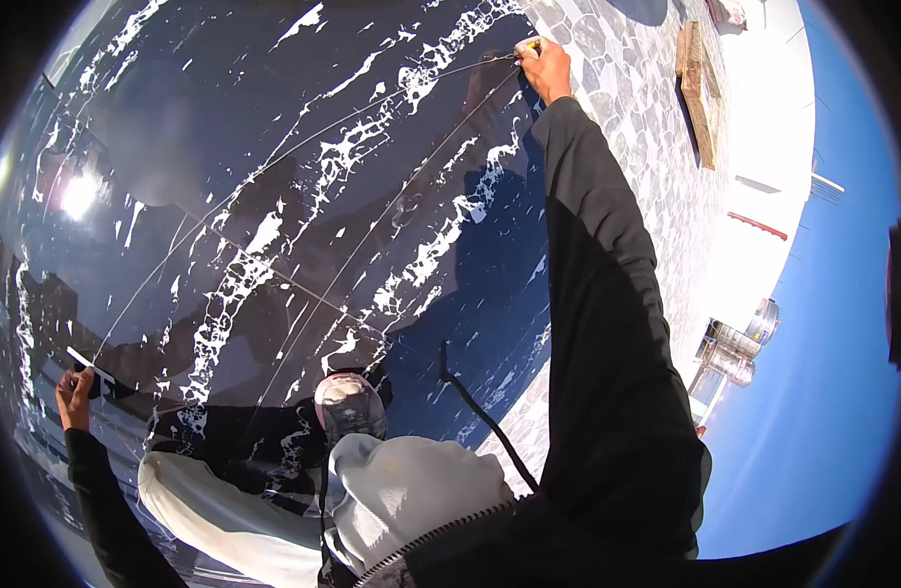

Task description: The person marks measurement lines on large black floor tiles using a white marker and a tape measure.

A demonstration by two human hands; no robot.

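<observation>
Glossy dark tiles (303,225) with white veining spread below me, crossed by thin joints. My right hand (546,69), arm stretched out, pinches a small yellow object (534,45) at the tiles' far edge, beside the stone-patterned paving. A thin line runs from there across the tiles toward the lower left. At the far left, my left hand (75,396) has its fingers closed at a slim white piece (90,365), close to the line's other end. What the white piece is cannot be made out.
Stone-patterned paving (627,108) lies to the right, with a wooden frame (699,98) on it. A white wall, a red bar (757,225) and metallic tanks (733,348) stand beyond. My shoe (350,404) rests on the tiles. A black strap hangs beside my knee.
</observation>
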